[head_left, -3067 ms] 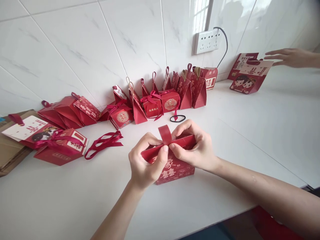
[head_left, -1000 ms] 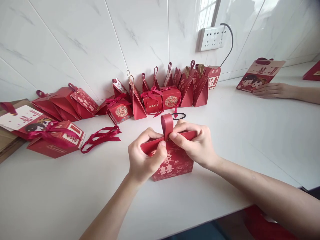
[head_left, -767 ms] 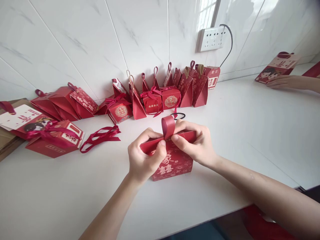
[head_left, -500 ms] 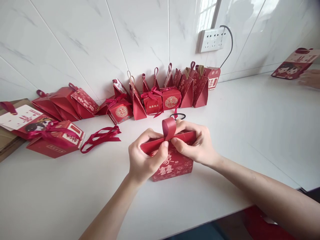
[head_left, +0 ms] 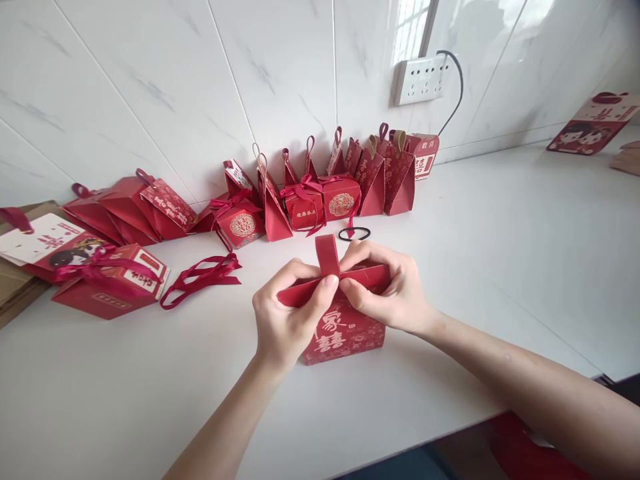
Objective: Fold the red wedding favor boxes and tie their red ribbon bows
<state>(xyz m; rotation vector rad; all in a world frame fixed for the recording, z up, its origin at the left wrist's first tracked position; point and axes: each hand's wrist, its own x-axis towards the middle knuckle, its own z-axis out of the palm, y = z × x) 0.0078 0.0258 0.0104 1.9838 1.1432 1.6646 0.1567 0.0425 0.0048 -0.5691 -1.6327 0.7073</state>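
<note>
Red gift box sits near the white counter's front edge, left hand and right hand both pinching its top.

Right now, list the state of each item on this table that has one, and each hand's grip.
Held box: upright, pinched at its top
Strap loop: sticking up
Left hand: gripping the box top
Right hand: gripping the box top
Loose ribbon: lying in loops
Black band: lying flat
Front left box: tied with a bow
</note>
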